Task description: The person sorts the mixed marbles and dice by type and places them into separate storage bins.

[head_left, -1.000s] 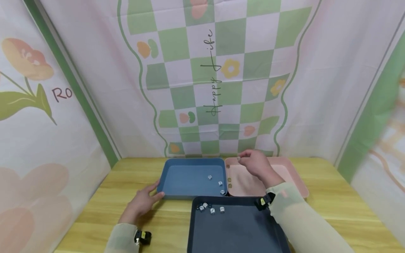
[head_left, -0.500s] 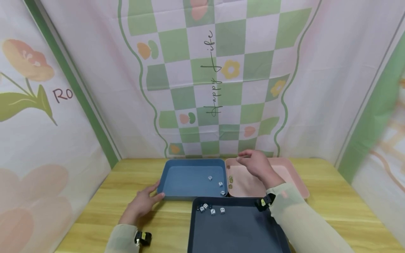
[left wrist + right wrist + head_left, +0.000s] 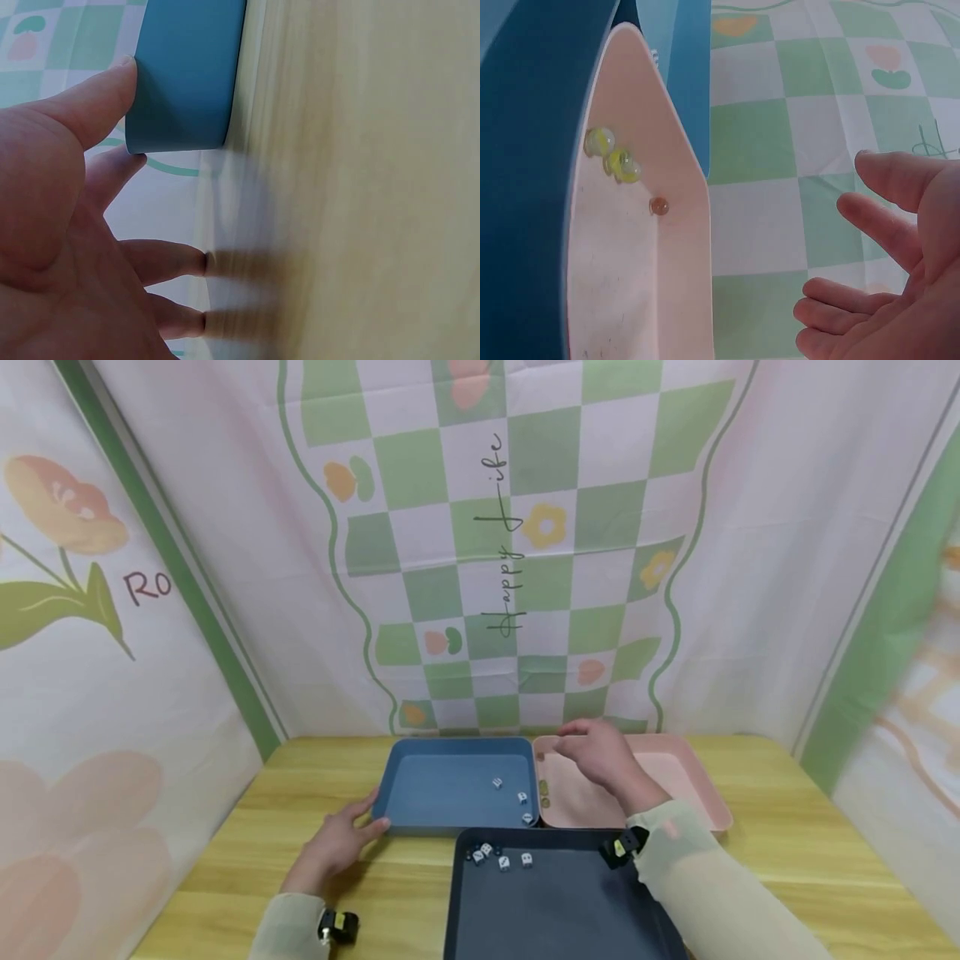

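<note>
My left hand (image 3: 341, 839) holds the front left corner of a blue tray (image 3: 442, 821); in the left wrist view the tray's corner (image 3: 184, 97) lies between thumb and index finger, with two other fingertips down at the table. My right hand (image 3: 603, 756) hovers over the pink tray (image 3: 693, 777), thumb and index finger apart with nothing between them. Inside the pink tray, along its left side, lie yellow-green glass marbles (image 3: 620, 163) and one orange-brown marble (image 3: 658, 206). White dice (image 3: 522, 797) lie at the right of the blue tray.
A dark tray (image 3: 570, 910) stands in front of the other two, with several white dice (image 3: 504, 862) and small dark balls near its far left corner. The wooden table (image 3: 405, 893) ends at a printed curtain (image 3: 480, 610) behind the trays.
A small pale thing at my right fingertips a second ago is gone from them; the marbles in the pink tray have shifted closer together. My right hand has moved slightly left; the left stays.
</note>
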Motion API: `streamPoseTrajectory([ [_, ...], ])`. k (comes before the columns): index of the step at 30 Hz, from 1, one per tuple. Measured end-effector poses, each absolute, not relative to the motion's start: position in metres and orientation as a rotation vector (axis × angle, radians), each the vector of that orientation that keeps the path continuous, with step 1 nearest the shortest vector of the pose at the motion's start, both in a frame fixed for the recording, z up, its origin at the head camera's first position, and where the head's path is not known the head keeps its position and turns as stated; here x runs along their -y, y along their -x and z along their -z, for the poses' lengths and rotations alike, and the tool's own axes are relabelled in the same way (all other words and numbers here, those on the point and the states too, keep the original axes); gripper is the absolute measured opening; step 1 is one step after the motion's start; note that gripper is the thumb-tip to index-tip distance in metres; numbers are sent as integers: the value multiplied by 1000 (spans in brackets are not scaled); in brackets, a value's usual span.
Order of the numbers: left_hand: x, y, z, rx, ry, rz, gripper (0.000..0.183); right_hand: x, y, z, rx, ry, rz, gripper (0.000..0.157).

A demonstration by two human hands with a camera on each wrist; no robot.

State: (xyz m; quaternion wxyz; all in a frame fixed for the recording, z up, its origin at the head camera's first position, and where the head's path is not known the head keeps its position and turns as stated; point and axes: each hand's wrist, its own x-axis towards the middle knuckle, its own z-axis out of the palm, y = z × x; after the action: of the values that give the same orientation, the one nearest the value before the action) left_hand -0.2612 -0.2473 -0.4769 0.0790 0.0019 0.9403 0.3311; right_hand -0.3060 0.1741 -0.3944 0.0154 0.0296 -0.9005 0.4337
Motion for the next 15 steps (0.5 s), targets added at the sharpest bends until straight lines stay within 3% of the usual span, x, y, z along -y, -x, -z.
streamPoseTrajectory([
  [15,248,262,478,-2813,-4,-989,69,-161,298,393,2800,-165,-1341,42],
])
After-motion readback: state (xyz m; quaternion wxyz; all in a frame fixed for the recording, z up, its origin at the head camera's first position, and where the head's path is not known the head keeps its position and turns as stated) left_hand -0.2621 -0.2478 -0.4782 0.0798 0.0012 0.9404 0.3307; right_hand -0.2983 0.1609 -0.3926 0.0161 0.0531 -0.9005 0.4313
